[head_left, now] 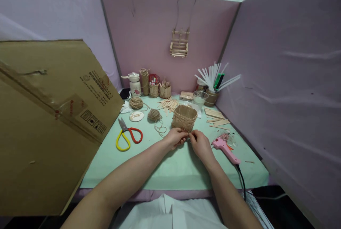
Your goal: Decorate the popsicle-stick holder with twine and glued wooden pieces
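Note:
A small square twine-covered basket (184,119) stands upright on the table, its open top showing a brown inside. Just in front of it, my left hand (176,138) is closed, its fingers pinched near the basket's lower front edge. My right hand (199,143) is close beside it, thumb and forefinger pressed together. A thin tan strand of twine shows between the fingertips; its exact run is partly hidden by them. Left of the basket lies a ball of twine (154,115), with a loose loop of twine (160,128) trailing towards my left hand.
Scissors (127,135) with red and yellow handles lie left. At right rests a pink glue gun (226,150) with a black cord. Wooden sticks (220,121), a larger twine ball (136,103) and filled pots line the back. A cardboard sheet (53,126) leans in from the left.

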`<state>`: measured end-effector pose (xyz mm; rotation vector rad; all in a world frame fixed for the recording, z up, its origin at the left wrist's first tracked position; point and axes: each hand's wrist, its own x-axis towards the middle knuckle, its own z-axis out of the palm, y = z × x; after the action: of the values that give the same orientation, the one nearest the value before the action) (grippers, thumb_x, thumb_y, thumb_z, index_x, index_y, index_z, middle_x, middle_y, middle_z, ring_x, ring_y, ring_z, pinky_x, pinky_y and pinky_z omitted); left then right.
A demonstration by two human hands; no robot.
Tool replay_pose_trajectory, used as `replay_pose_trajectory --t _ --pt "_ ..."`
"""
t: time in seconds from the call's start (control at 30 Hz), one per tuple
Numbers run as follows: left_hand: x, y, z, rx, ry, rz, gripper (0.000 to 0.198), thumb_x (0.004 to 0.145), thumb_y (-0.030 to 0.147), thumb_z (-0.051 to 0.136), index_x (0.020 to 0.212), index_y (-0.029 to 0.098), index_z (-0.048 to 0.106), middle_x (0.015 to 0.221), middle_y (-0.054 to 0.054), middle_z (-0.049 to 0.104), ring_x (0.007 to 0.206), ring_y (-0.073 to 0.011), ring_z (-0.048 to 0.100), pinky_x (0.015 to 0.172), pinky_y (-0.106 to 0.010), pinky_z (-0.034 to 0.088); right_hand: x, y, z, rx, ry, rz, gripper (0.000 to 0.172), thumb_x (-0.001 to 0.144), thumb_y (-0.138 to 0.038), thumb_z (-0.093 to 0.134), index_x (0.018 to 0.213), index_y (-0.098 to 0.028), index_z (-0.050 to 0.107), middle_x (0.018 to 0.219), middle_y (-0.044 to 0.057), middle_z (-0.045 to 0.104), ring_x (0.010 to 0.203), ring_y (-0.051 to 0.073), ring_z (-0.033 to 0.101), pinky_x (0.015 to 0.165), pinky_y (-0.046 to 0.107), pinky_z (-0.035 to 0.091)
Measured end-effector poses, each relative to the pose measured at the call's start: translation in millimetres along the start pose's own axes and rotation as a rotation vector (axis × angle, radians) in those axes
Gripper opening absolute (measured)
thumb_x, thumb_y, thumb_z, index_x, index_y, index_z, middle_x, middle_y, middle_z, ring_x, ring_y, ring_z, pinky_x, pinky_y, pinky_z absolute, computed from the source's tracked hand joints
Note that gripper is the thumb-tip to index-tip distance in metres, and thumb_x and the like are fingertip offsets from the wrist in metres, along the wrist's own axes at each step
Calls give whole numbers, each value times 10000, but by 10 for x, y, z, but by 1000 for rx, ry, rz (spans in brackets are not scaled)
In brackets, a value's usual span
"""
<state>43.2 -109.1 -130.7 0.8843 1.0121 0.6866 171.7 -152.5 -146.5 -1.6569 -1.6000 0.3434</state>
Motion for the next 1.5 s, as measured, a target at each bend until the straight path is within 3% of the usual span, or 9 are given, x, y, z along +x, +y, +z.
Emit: replay_pose_trajectory --t 0.37,0.53,0.8,1.1,1.5 --pt "-31 -4 -9 -34 22 58 102 792 75 700 721 87 626 580 -12 610 507 -49 568 494 -139 425 102 -1 -11 2 -40 56 251 833 -336 481 618 -229 556 637 48 662 614 190 567 583 273 337" --pt "-51 3 7 -36 27 62 137 798 47 675 687 88 607 572 -16 619 508 -54 586 557 -163 483 115 -22 5 17 -13 69 277 814 -370 484 584 -229 545 594 49 646 581 186 545 562 277 331" --pt "-95 0 48 -25 42 83 152 809 18 625 672 84 613 548 -19 628 490 -50 584 606 -179 515 77 -35 29 49 55 54 231 788 -362 494 695 -195 624 677 61 688 611 185 577 612 280 394" --pt "-107 37 64 36 69 113 110 779 38 645 677 78 646 586 -8 626 472 -31 529 571 -175 477 -13 -96 3 25 33 -33 284 809 -289 457 803 -160 711 832 118 700 790 220 611 751 313 424" --pt "-85 31 54 198 115 172 182 838 117 598 657 104 600 548 19 559 434 -37 464 426 -174 312 37 -74 -37 78 -4 54 287 791 -327 476 755 -181 721 765 86 742 702 206 636 678 285 443"
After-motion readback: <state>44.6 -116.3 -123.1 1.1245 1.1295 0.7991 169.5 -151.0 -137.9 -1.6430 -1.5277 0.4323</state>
